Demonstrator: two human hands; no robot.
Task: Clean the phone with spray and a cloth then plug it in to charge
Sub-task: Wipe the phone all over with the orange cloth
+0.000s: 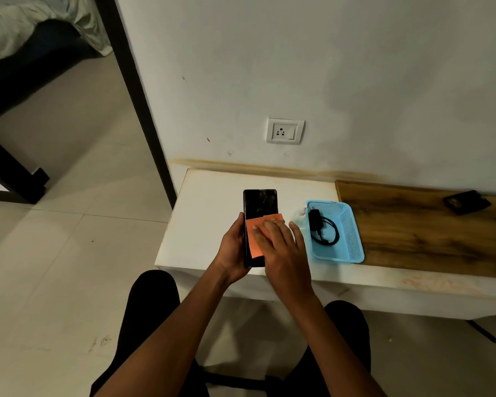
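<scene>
Above the white table (209, 213), the phone (259, 203) is gripped steady along its edge by the left hand (235, 247) so the orange cloth (258, 227) can be pressed flat against its screen by the right hand's (284, 247) straight fingers, while the charger (320, 226) is kept ready in a blue basket (351, 236) beneath the wall socket (285, 130).

Black phone (259, 204), orange cloth (254, 236), light blue mesh basket (352, 239) — black charger (320, 224) inside, white surface (204, 224) with brown wood-grain part, white socket (285, 130), black trousers (149, 305).

Bare forearms (184, 325) (no sleeves in view) above black trousers (152, 305) on both legs.
</scene>
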